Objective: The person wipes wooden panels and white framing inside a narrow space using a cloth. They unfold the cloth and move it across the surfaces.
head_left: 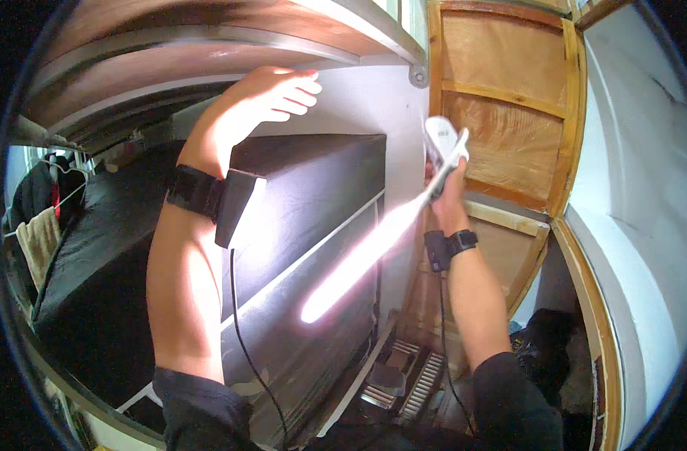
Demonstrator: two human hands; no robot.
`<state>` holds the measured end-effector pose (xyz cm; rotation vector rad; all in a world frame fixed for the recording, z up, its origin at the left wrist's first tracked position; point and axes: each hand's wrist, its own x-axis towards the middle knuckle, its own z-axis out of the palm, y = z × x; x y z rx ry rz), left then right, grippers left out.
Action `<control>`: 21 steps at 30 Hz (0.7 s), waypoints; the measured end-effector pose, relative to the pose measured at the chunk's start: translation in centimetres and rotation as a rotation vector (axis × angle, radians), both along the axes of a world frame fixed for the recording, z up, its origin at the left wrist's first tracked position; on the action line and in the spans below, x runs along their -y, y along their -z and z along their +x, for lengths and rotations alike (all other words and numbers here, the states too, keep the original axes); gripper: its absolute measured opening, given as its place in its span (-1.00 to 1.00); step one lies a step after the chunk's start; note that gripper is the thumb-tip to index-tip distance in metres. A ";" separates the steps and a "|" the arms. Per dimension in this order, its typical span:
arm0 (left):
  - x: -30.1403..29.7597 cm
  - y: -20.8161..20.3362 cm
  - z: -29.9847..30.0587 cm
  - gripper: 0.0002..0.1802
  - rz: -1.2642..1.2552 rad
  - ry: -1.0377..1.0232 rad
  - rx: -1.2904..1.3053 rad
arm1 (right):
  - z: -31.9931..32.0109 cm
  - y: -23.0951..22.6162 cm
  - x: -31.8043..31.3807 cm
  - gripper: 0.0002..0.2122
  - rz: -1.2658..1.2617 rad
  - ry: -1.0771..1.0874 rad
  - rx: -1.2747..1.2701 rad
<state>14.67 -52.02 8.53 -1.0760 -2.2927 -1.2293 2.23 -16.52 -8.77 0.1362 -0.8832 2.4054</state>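
White stick-shaped plastic-looking lamp (358, 269) is glowing hard in my feed, so lighting it and picking it up are both done. It's floating mid-air, right of centre, with the right hand (450, 188) closing around the end by its rounded white head (439, 135); finger detail is partly hidden from me. Nothing else seems to be supporting it, so I'm calling this mid-handling: it isn't being set down or fixed anywhere yet. Left hand (272, 96) is hovering under the brown overhead boards (283, 19), fingers loosely extended, gripping nothing. Long axis is running diagonally: lit tip pointing lower left across the black fabric-covered block (336, 169), held end aiming upper right at the varnished wooden panel (501, 135).
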 end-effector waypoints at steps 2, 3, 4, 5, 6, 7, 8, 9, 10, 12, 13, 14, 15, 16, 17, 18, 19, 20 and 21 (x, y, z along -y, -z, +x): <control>0.2 0.7 -0.1 -0.42 0.063 -0.033 -0.019 | 0.2 2.9 0.3 -0.53 0.072 -0.141 -0.019; 0.3 1.2 0.1 -0.48 0.095 -0.023 -0.001 | 1.0 3.5 1.5 -0.53 0.055 -0.232 -0.003; 0.4 2.4 0.5 -0.52 0.216 0.135 -0.004 | 1.5 3.6 2.7 -0.53 0.027 -0.306 -0.001; 0.9 3.7 -0.3 -0.52 0.194 0.010 0.061 | 1.2 3.9 6.1 -0.53 0.012 -0.405 0.007; -0.7 3.8 -0.6 -0.52 0.171 -0.056 0.111 | 2.8 3.3 6.7 -0.52 -0.034 -0.432 -0.012; -2.1 4.0 -0.8 -0.52 0.156 -0.087 0.148 | 3.9 2.0 7.6 -0.52 -0.069 -0.462 -0.036; -2.1 4.9 -0.9 -0.51 0.143 -0.162 0.194 | 4.1 0.9 10.3 -0.52 -0.106 -0.529 -0.054; -2.7 5.2 -1.6 -0.48 0.075 -0.205 0.167 | 4.3 -0.5 11.8 -0.51 -0.145 -0.575 -0.079; -3.3 5.2 -2.0 -0.46 0.022 -0.212 0.130 | 5.3 -2.7 12.8 -0.51 -0.170 -0.578 -0.113; -5.6 5.5 -3.3 -0.50 0.116 -0.271 -0.145 | 5.3 -5.3 14.5 -0.50 -0.257 -0.702 -0.246; -6.5 5.3 -3.7 -0.45 0.170 -0.274 -0.262 | 4.3 -6.2 14.6 -0.54 -0.284 -1.011 -0.473; -8.0 4.3 -3.3 -0.45 0.177 -0.237 -0.281 | 4.0 -7.4 13.9 -0.54 -0.263 -0.981 -0.498; -7.6 4.0 -2.8 -0.41 0.215 -0.246 -0.185 | 3.6 -7.9 15.8 -0.54 -0.270 -0.978 -0.467; -7.5 3.7 -2.4 -0.38 0.253 -0.251 -0.089 | 3.5 -8.3 17.0 -0.54 -0.276 -0.971 -0.437; -8.1 3.3 -2.6 -0.36 0.302 -0.248 -0.147 | 3.3 -8.8 17.0 -0.53 -0.173 -0.986 -0.486; -8.2 3.1 -3.0 -0.36 0.307 -0.253 -0.155 | 3.7 -9.3 17.6 -0.51 -0.069 -0.998 -0.534; -8.3 2.8 -3.5 -0.37 0.284 -0.304 -0.305 | 4.1 -9.8 18.2 -0.50 -0.131 -0.971 -0.439; -9.0 2.4 -3.7 -0.38 0.258 -0.338 -0.455 | 4.3 -10.2 18.0 -0.49 -0.192 -0.924 -0.348; -9.4 1.9 -4.0 -0.37 0.258 -0.249 -0.377 | 2.9 -10.3 18.0 -0.46 -0.072 -0.879 -0.469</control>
